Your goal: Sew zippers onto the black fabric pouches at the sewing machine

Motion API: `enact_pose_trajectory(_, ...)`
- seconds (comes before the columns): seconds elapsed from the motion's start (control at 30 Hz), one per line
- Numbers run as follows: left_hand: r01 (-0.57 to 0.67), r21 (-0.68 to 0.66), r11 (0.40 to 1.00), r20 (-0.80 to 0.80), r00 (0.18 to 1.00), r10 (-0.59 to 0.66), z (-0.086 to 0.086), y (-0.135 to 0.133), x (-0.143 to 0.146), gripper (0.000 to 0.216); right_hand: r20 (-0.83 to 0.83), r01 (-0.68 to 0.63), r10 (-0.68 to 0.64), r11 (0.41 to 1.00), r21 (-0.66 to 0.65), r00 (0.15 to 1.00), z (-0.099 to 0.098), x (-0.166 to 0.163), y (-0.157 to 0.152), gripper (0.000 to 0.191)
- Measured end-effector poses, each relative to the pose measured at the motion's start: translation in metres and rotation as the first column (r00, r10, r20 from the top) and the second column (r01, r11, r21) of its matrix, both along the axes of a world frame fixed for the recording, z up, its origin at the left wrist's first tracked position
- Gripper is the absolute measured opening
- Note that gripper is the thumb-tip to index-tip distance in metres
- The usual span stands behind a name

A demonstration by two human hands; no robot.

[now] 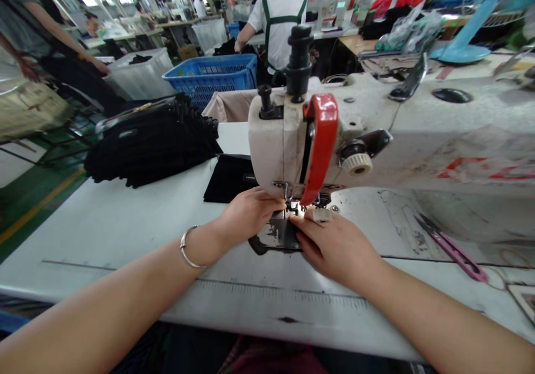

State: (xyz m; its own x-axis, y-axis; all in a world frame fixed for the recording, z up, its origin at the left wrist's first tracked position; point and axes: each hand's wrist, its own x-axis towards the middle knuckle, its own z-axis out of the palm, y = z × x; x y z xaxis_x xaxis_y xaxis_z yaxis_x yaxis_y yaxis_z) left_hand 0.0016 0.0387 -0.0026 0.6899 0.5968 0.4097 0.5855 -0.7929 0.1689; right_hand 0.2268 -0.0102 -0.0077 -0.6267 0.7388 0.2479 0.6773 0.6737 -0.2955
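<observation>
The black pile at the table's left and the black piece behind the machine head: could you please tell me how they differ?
The black pile is a thick, bulky stack; the black piece lies thin and flat. The pile is far larger and overhangs the edge of the table; the piece lies wholly on it. Both are black fabric.

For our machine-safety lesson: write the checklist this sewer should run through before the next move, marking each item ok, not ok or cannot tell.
1. Left hand on the dark piece: ok.
2. Right hand on the dark piece: ok.
3. Fingertips clear of the needle: cannot tell, needle hidden by the machine head.
4. Pink snips apart from both hands: ok.
5. Black fabric stack clear of the piece: ok.
</observation>
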Motion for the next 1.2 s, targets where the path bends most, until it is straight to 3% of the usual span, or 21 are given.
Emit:
enact_pose_trajectory(0.57, -0.02, -0.037, 0.999, 0.027, 0.999, 0.021, -0.01, 0.003, -0.002, 0.026, 0.019, 0.01, -0.01, 1.0, -0.004, 1.0, 0.0, 0.0, 0.0, 0.031)
enact_pose_trajectory(0.7, -0.052, -0.062, 0.997, -0.015, 0.999, 0.051, 0.006, -0.006, 0.007, 0.023, 0.011, 0.016, -0.016, 1.0, -0.01, 1.0, 0.0, 0.0, 0.0, 0.031)
enact_pose_trajectory(0.83, -0.07, -0.28, 0.957, -0.196, 0.98, 0.015, 0.036, -0.018, 0.014, 0.024, -0.044, -0.006, 0.007, 1.0, 0.012, 0.999, -0.002, 0.001, -0.001, 0.033)
enact_pose_trajectory(0.9, -0.049, -0.346, 0.937, -0.24, 0.97, -0.038, 0.043, -0.023, 0.012, 0.024, -0.076, -0.024, 0.027, 0.999, 0.042, 0.997, -0.003, 0.001, -0.001, 0.034)
enact_pose_trajectory(1.03, -0.013, -0.266, 0.964, -0.191, 0.981, -0.039, 0.033, -0.034, 0.0, 0.026, -0.045, -0.061, 0.064, 0.995, 0.078, 0.997, -0.006, 0.003, -0.001, 0.03)
enact_pose_trajectory(1.2, -0.068, -0.229, 0.971, -0.139, 0.99, 0.037, 0.015, -0.054, 0.0, 0.036, -0.053, -0.079, 0.085, 0.992, 0.094, 0.995, -0.009, 0.003, -0.001, 0.029)
